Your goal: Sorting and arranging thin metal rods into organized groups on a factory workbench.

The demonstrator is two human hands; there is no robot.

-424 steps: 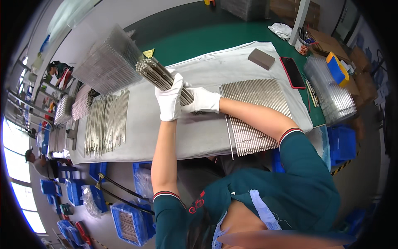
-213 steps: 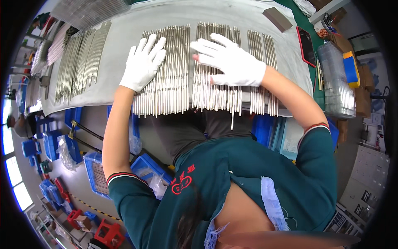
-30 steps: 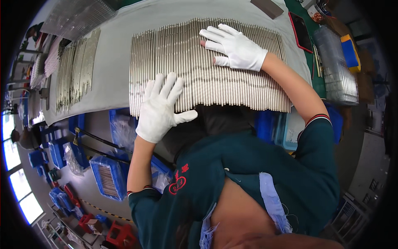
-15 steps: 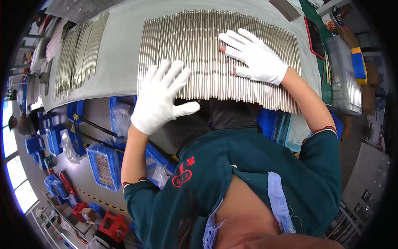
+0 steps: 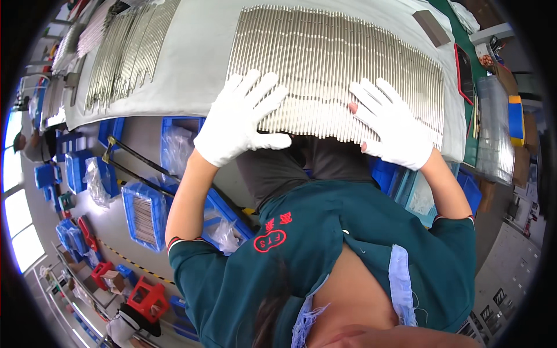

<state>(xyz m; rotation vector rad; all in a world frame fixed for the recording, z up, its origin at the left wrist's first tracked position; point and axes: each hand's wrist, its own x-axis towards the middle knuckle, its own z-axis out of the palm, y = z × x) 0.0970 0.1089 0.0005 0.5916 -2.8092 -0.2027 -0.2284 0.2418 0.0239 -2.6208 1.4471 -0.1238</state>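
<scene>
A wide row of thin silvery metal rods lies side by side on the cloth-covered table, their near ends at the table's front edge. My left hand, in a white glove, rests over the near left corner of the row with its fingers spread. On the near right part lies my right hand, fingers stretched out flat over the rods. Its glove leaves the tips of the thumb and index finger bare. Neither hand is closed around a rod.
More metal rods lie at the table's left. A dark block, a red-edged black phone-like device and clear plastic trays are at the right. Blue bins stand on the floor, one holding rods.
My right hand has slid nearer, from the middle of the rods to their near ends. My left hand stays at the left corner, still spread. The whole view has shifted slightly.
</scene>
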